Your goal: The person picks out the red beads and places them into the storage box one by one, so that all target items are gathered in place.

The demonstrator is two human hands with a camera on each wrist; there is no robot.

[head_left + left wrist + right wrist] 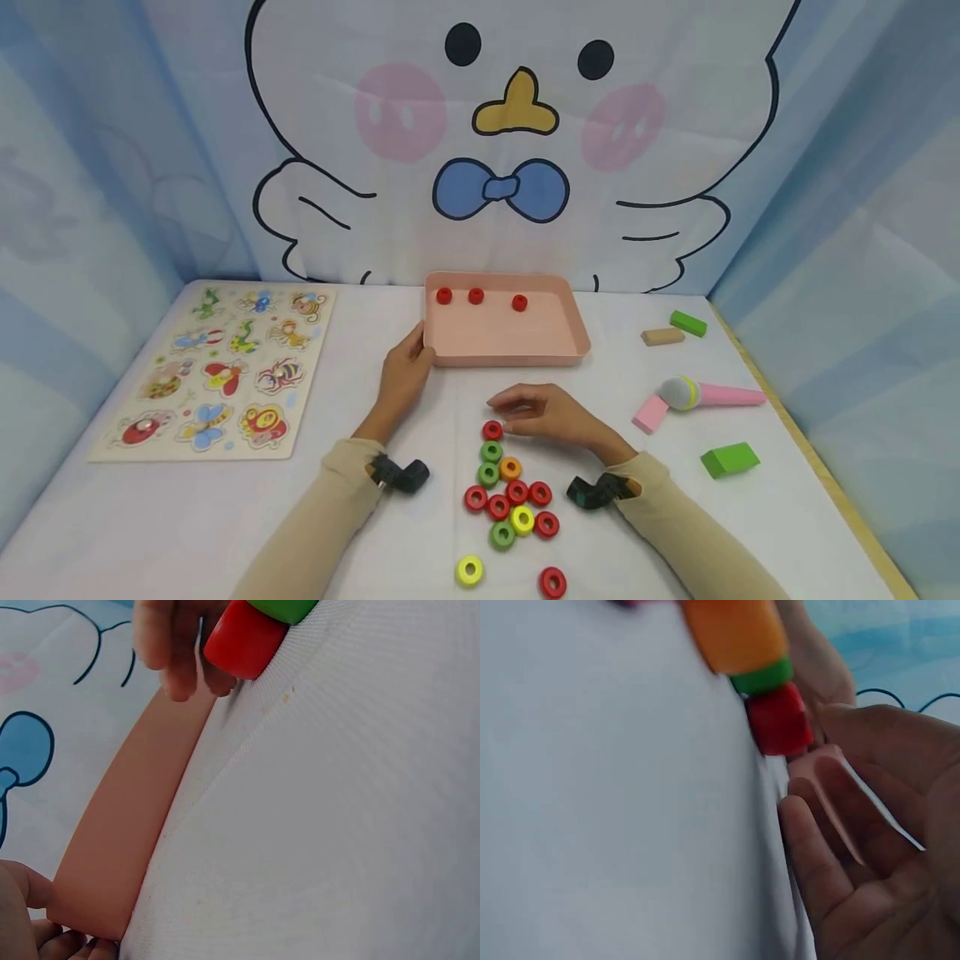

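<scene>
Fingers of right hand [551, 414] hover loosely curled beside flat-lying red ring [492, 431], hole upward.

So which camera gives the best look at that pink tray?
The head view: the whole pink tray shows, with three red rings inside and the left hand at its corner. The left wrist view shows only its side wall, close up. The right wrist view catches just a blurred sliver behind the right hand.
</scene>
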